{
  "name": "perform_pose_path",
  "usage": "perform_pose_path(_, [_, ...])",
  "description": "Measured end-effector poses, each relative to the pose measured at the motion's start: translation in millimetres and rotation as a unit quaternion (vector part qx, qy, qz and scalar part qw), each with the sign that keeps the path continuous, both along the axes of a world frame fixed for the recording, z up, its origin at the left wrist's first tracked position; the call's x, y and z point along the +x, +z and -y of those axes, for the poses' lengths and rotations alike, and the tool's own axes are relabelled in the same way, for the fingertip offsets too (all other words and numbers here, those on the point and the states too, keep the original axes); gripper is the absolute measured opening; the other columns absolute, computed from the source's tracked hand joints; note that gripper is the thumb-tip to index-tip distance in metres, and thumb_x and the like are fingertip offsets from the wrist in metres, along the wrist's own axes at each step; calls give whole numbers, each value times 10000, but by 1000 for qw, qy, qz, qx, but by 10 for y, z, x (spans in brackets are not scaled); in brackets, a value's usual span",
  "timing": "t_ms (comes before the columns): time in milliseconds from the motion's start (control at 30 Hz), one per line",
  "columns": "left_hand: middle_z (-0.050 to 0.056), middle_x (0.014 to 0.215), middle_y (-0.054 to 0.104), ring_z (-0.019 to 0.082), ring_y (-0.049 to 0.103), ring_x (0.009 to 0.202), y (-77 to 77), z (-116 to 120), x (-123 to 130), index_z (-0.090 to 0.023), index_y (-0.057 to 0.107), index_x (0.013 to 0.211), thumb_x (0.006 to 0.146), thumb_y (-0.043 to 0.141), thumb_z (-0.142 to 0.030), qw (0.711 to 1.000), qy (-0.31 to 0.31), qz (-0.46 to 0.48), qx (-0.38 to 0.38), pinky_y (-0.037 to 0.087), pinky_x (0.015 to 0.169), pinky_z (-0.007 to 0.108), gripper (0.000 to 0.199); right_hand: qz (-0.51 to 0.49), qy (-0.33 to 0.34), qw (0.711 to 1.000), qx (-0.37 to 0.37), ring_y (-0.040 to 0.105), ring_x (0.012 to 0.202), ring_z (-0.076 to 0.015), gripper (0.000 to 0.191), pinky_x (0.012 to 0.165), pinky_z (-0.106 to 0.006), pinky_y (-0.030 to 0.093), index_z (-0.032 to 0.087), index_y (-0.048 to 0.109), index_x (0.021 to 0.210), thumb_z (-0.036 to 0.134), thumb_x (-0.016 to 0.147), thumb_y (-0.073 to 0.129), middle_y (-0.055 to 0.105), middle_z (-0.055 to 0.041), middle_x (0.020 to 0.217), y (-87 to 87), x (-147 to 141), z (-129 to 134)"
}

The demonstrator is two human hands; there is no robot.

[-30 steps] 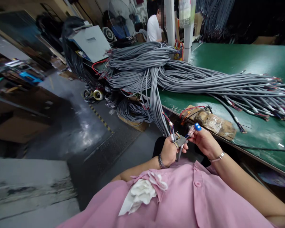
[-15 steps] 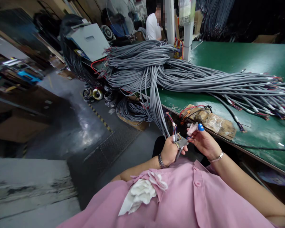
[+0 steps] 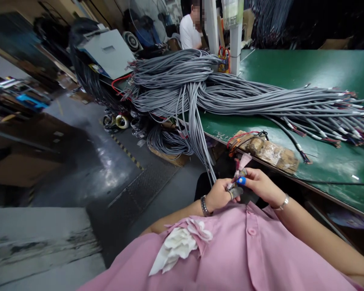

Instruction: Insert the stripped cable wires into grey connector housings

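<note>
Near my lap, my left hand (image 3: 221, 195) is closed round the ends of several grey cables (image 3: 200, 137) that hang down from the bench. My right hand (image 3: 259, 184), with a blue wrap on one finger, pinches a pale pink strip (image 3: 244, 160) against the wire ends just above my left hand. The two hands nearly touch, and fingers hide most of the wire ends. Above them a large bundle of grey cables (image 3: 248, 97) lies on the green bench, with stripped ends at the right.
A taped wooden block (image 3: 273, 153) with red and black wires sits on the bench's front edge. A pale box (image 3: 109, 52) stands at the upper left. Coiled cables (image 3: 166, 141) lie below the bench. Behind it is a person in a white shirt (image 3: 188, 33).
My right hand has moved left and down onto the wire ends at my left hand, bringing the pink strip there. The coloured wires that were fanned out are now gathered and mostly covered.
</note>
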State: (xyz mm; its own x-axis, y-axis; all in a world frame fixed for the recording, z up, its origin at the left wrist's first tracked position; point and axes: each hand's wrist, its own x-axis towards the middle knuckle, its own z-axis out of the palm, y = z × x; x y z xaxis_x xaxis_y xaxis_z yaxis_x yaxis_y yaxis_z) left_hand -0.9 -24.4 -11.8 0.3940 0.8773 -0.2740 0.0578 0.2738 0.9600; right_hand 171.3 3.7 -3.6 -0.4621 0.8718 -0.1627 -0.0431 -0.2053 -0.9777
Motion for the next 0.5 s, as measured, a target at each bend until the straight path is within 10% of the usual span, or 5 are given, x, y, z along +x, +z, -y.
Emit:
perform_pose_path(133, [45, 592, 644, 127, 588, 504, -43, -18, -25, -115, 615, 724, 710, 709, -361, 999, -28, -22, -10, 472, 506, 232, 263, 75, -27, 989, 121, 561, 688, -146, 229, 673, -278, 454, 165, 647, 772, 392, 794, 664, 640, -21, 748, 34, -36, 69])
perform_pose_path(500, [69, 589, 648, 117, 571, 465, 51, -17, -31, -110, 637, 680, 748, 661, -488, 996, 80, 43, -12, 361, 421, 191, 384, -90, -78, 991, -62, 568, 581, -134, 216, 567, -273, 438, 192, 607, 788, 382, 772, 707, 635, -7, 646, -45, -26, 171])
